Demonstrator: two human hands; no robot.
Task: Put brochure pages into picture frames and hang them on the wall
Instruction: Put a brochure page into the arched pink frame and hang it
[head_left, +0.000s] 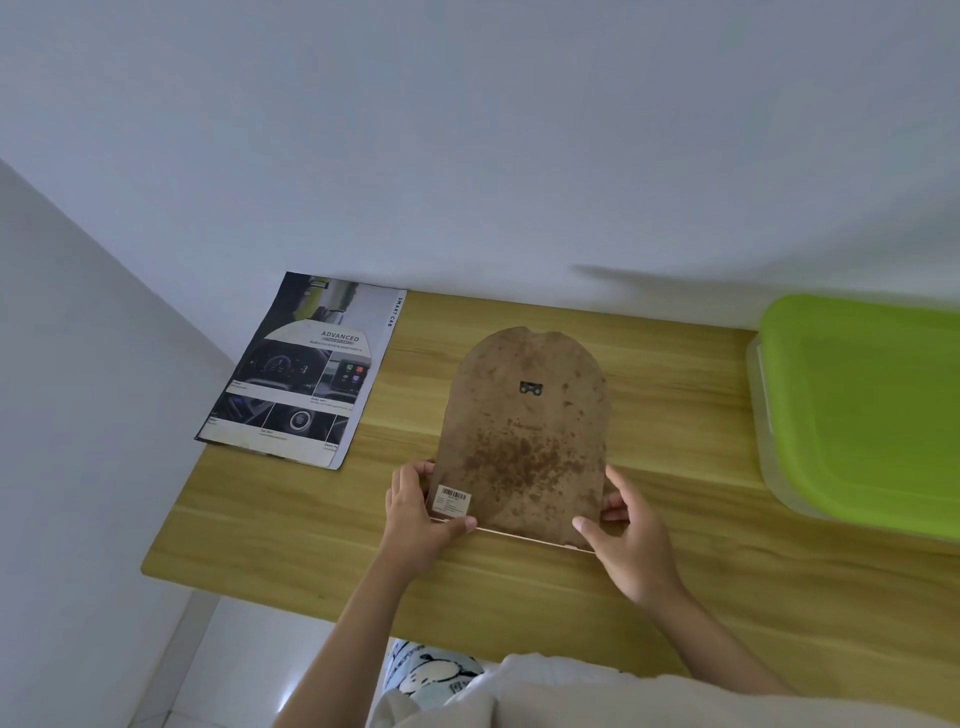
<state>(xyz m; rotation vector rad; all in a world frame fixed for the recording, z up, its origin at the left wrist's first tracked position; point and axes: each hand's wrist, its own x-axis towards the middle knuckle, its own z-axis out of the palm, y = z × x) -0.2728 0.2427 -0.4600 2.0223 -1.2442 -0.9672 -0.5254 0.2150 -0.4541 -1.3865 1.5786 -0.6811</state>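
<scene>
Head view: picture frame (524, 431) lies back side up near the middle of the wooden tabletop (322, 530), arched top end toward the wall (467, 130), straight bottom edge toward the person. The backing board is brown and heavily stained, with a small metal hanger (531, 387) on its upper part and a barcode sticker (453, 501) at its lower left corner. A thin pale edge shows along the frame's bottom.

Left hand (415, 512) grips the frame's lower left corner: fingers wrapped round the side edge, thumb pressed along the bottom edge under the sticker. Right hand (626, 535) grips the frame's lower right corner the same way, fingers on the side edge, thumb on the backing. Both hands closed on the frame. Can't tell if the bottom edge is lifted off the tabletop or flat on it.

Brochure (301, 371) lies left of the frame, well apart from it, at the tabletop's far left corner against the wall. Its open page shows car interior photos and the heading "ADVANCED".

Green-lidded plastic box (862, 410) sits right of the frame, apart from it, at the picture's edge.
</scene>
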